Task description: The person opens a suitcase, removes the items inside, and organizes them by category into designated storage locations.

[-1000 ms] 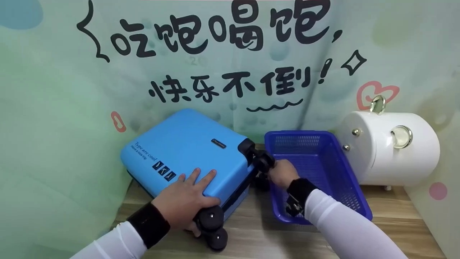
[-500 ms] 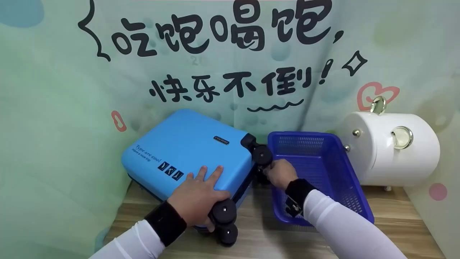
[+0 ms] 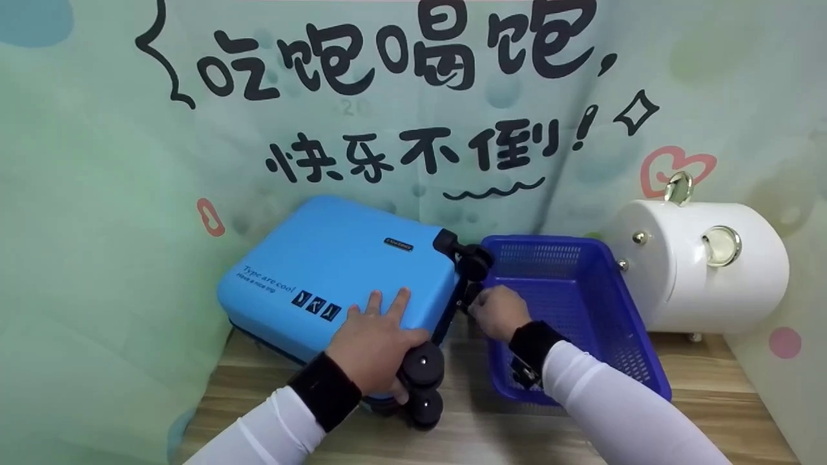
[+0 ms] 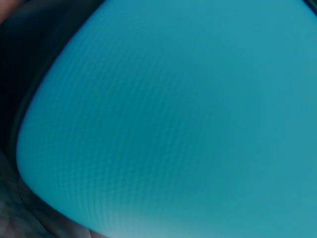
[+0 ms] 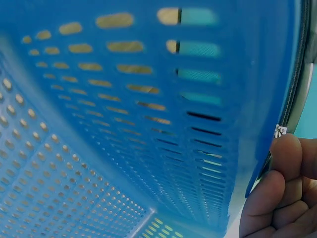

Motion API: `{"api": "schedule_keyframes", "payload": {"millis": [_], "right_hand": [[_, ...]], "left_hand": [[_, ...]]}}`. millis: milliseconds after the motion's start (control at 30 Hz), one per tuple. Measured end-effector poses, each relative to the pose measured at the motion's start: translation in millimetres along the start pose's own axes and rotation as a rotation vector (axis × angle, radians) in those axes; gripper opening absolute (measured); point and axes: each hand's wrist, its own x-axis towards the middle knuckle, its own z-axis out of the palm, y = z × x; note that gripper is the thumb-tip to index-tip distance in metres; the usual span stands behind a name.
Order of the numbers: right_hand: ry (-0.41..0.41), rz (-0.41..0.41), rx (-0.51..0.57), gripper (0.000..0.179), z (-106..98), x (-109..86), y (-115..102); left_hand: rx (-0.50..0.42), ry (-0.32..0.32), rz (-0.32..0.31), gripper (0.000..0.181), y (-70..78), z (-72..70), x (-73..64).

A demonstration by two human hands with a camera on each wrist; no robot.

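Note:
A light blue suitcase (image 3: 336, 245) with black print lies on its side, its wheel end to the right. My left hand (image 3: 371, 352) rests on its top with fingers spread, near the black double wheels (image 3: 423, 381) of the front corner. Only the suitcase's ribbed blue shell (image 4: 173, 124) fills most of the left wrist view. At the wheel end, below the far wheels (image 3: 476, 261), my right hand (image 3: 502, 314) has its fingers curled. The right wrist view shows its thumb and finger pinching at a silver zipper pull (image 5: 280, 131); the fingertips hide part of it.
A blue-purple perforated plastic basket (image 3: 636, 323) stands right of the suitcase, under my right forearm. Beyond it is a white cylinder-shaped container (image 3: 717, 278) with metal fittings. A printed cloth (image 3: 413, 194) hangs behind, above the wooden tabletop (image 3: 491, 439).
My left hand has slid right, and the suitcase's front corner with its wheels has swung right and slightly up in view. My right hand has shifted slightly left along the wheel end.

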Motion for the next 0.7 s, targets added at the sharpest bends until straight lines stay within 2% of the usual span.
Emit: {"api": "schedule_keyframes", "payload": {"millis": [267,567,633,700], "right_hand": [[0.016,-0.046,-0.065,0.013,0.3,-1.4,-0.9],[0.020,-0.094,-0.116,0.016,0.1,-1.5,1.9],[0.022,-0.092,-0.125,0.018,-0.4,-0.9,3.4],[0.013,-0.084,-0.122,0.021,-1.5,-0.6,4.5]], "left_hand": [[0.032,0.008,-0.069,0.093,11.6,-3.6,20.2],[0.074,-0.003,-0.171,0.102,24.2,-6.6,51.2],[0.068,0.005,-0.169,0.103,25.3,-6.5,54.5],[0.033,0.014,-0.141,0.104,23.1,-6.0,53.2]]}}
